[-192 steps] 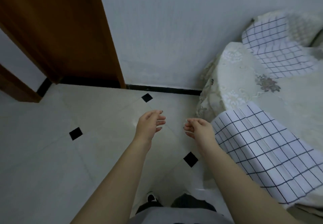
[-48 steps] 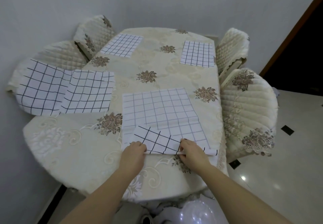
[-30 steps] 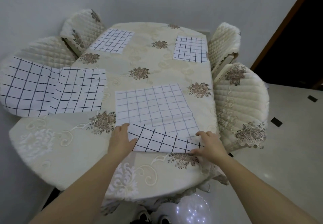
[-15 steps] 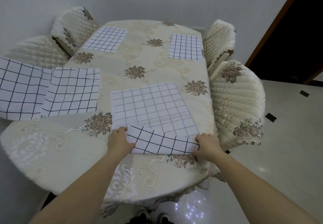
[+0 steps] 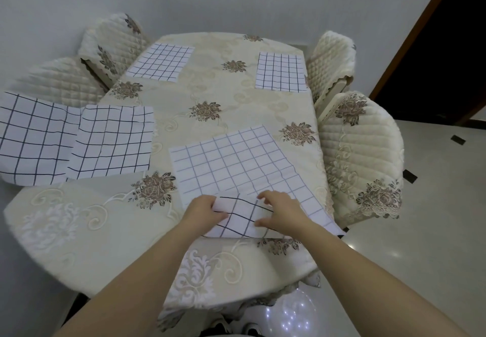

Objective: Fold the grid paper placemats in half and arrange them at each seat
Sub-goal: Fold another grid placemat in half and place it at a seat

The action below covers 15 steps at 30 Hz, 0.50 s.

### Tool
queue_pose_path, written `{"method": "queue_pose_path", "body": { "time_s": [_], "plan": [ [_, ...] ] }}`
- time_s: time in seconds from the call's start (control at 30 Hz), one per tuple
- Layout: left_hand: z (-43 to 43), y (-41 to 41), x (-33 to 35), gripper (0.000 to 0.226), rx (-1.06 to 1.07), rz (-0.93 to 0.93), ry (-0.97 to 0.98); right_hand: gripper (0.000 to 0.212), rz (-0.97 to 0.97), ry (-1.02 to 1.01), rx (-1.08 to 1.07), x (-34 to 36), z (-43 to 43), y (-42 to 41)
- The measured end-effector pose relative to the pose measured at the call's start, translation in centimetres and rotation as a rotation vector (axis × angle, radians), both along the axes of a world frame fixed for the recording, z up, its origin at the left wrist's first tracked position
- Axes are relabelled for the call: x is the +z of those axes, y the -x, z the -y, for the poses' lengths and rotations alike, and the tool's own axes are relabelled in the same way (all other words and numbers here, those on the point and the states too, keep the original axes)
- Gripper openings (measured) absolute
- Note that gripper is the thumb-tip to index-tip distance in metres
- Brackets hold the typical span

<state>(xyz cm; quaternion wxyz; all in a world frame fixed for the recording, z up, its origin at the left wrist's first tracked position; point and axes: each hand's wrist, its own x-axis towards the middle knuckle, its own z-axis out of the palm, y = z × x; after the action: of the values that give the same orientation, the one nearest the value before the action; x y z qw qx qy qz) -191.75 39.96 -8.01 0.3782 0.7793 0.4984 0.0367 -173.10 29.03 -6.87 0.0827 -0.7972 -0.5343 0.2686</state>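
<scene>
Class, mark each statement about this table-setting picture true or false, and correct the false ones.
1. The left hand and right hand both touch the near placemat. True.
2. The near placemat's near edge is turned up over itself. True.
3. The left placemat lies wholly on the table. False: its left half overhangs the edge.
4. The chairs are bare wood. False: they wear quilted covers.

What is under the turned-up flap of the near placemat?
The flap folds back over the same near placemat, which rests on the tablecloth. The left hand and right hand sit on it; the strip beneath is hidden.
</scene>
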Motion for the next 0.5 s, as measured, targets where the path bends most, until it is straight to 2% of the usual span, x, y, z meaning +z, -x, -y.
{"method": "queue_pose_path", "body": {
  "time_s": [0.07, 0.2, 0.27, 0.4, 0.5],
  "plan": [
    [0.4, -1.1, 0.8, 0.022, -0.074, 0.028, -0.008, 0.064, -0.05, -0.091, 0.032, 1.1, -1.3, 1.2],
    [0.3, -2.4, 2.1, 0.032, -0.13, 0.1, -0.033, 0.017, -0.176, -0.232, 0.041, 3.0, -3.2, 2.3],
    [-0.4, -2.3, 2.2, 0.031, -0.115, 0.134, -0.021, 0.009, -0.213, -0.269, -0.014, 3.8, -3.6, 2.1],
    [-1.7, -1.1, 2.0, 0.034, -0.105, 0.152, -0.019, 0.04, -0.18, -0.367, -0.098, 5.4, -3.8, 1.0],
    [-2.3, -0.5, 1.9, 0.032, -0.102, 0.153, -0.013, 0.047, -0.19, -0.407, -0.167, 6.2, -4.0, 0.1]
  ]
}}
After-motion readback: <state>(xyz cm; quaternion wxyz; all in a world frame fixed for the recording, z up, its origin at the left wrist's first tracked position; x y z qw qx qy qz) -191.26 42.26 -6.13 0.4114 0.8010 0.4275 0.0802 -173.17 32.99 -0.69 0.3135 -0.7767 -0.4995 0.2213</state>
